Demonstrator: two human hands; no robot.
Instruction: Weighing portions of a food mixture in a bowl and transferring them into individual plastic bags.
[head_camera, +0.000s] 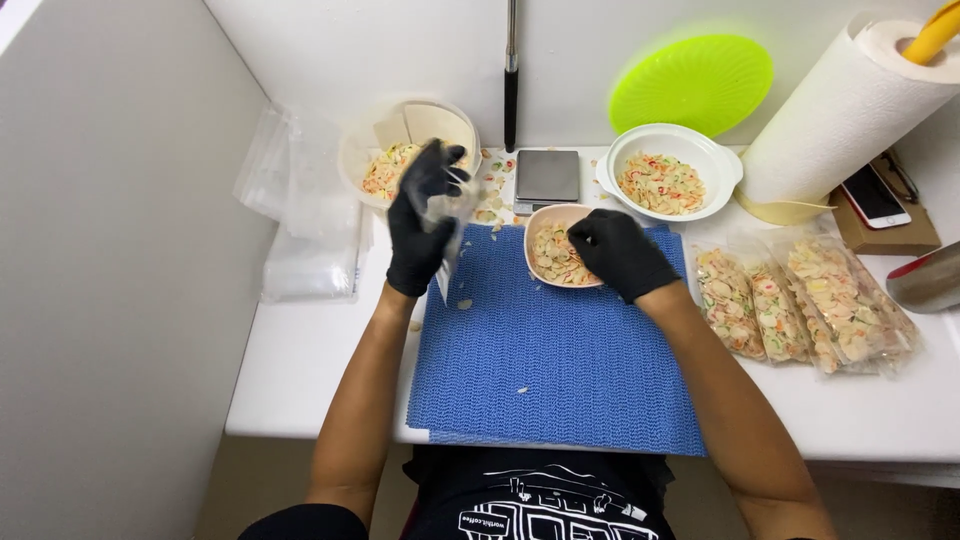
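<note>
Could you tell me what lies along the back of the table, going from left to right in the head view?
Stack of clear bags → clear tub of crackers → small scale → white bowl → paper towel roll → phone.

I am viewing through one head-worn camera, looking steeply down over the white table (310, 360). It is sitting close, facing the back wall (400, 40); no second view is sharing the scene.
</note>
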